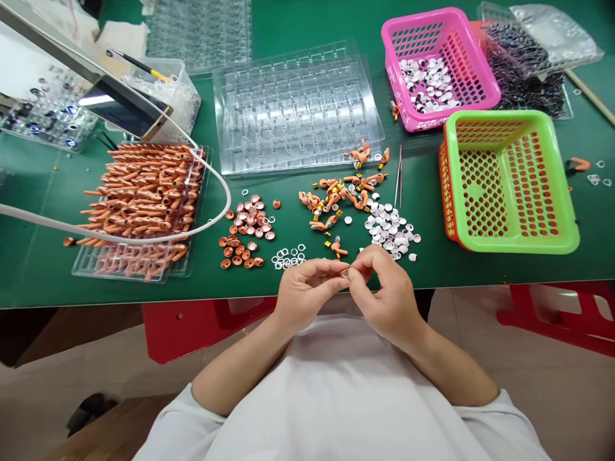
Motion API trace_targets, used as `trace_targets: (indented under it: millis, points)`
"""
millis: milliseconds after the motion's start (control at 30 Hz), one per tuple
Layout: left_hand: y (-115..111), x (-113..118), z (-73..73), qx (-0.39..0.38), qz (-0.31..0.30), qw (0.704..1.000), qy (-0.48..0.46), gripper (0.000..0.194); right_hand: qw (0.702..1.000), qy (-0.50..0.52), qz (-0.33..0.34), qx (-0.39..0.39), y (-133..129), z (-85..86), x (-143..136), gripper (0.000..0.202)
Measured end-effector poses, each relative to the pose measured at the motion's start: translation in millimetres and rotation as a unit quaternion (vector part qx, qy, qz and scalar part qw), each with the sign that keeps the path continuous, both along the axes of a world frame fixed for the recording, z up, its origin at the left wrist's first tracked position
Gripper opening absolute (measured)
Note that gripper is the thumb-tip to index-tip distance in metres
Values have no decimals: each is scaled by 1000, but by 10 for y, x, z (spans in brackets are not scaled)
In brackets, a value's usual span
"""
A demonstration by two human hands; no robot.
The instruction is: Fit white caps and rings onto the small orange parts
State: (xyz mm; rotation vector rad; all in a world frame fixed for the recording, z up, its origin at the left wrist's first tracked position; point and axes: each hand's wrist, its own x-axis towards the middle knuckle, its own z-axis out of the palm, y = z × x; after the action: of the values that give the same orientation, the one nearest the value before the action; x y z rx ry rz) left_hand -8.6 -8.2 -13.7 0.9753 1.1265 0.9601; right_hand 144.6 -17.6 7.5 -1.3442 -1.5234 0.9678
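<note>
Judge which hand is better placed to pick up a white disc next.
Probably the right hand: the white discs lie just beyond it, while the left hand is nearer the clear rings.

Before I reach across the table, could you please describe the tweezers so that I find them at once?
On the green table, start from the green basket at the right. To its left, just beyond the white discs, lie the tweezers. Their long, thin, silvery shape sets them apart from the curved orange parts.

I log a phone (123, 107); red stool (192, 328) lower right of it, second stool (552, 320) and tan rod (590, 97) far right.
</note>
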Motion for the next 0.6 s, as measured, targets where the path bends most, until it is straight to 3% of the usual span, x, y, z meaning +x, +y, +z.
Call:
trace_targets:
  millis: [100,200,367,600]
  points:
    - [-13,-6,-5,-14,-11,1000,-2,19,1000,-28,-2,10,9,-12,6,14]
    - [-13,-21,10,-13,-30,999,-12,19,999,-31,2,-30,24,6,34,14]
    - [-1,-36,44,-18,-37,999,-7,21,994,12,0,-107,49,54,61,13]
    - [10,-55,59,-35,-47,998,-39,22,987,64,20,-146,46,56,101,12]
